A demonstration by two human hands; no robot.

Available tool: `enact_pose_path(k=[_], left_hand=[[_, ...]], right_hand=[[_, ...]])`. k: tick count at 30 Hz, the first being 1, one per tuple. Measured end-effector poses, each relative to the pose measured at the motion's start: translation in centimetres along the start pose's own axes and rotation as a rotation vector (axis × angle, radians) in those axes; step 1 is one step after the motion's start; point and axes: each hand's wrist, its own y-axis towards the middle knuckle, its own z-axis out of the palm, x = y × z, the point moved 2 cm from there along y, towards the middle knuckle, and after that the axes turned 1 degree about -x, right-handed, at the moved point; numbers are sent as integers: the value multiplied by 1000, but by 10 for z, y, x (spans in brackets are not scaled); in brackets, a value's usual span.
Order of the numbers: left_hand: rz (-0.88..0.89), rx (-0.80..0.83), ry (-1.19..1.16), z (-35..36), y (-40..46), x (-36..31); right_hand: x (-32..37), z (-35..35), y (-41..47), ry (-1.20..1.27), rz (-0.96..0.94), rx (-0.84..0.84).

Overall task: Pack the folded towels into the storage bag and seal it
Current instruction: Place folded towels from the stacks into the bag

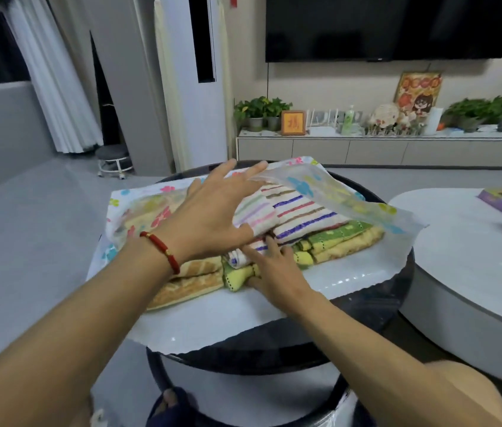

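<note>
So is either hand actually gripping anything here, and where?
Neither grips. The left hand lies flat on the striped towel; the right hand pushes straight fingers against the towel stack's near edge.

— What is the person wearing on the arms?
— No sleeves; both forearms are bare. The left wrist carries a red beaded bracelet (161, 251) with small gold beads spaced along it.
— Anything at six o'clock?
— A dark blue slipper (171, 408), toes showing.

The towels (299, 217) are nubby terry cloth; the storage bag (336, 192) is thin, glossy, see-through plastic; the dark surface (376, 306) looks smooth and shiny.
</note>
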Motion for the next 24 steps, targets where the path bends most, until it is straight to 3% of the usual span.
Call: enact_pose_path(k=[4, 7, 9, 11, 12, 14, 18, 21, 24], left_hand=[[26, -109, -118, 11, 2, 2], [-37, -128, -199, 20, 0, 7], [-58, -108, -224, 24, -2, 11], [-62, -93, -215, 27, -5, 14], [-65, -96, -222, 27, -6, 14], [-66, -103, -260, 27, -7, 13], [-67, -100, -293, 29, -12, 16], [-89, -50, -288, 34, -13, 19], [-109, -21, -282, 37, -13, 25]], right_hand=[[9, 4, 41, -54, -11, -10], [-3, -9, 31, 371, -31, 53], [-24, -19, 13, 467, -3, -128], [-57, -25, -5, 376, 215, -395], [-72, -26, -9, 288, 326, -410], [-89, -21, -3, 155, 415, -254], [-94, -22, 25, 189, 300, -30], [-92, -9, 17, 130, 322, -4], [-75, 4, -13, -85, 350, 68]])
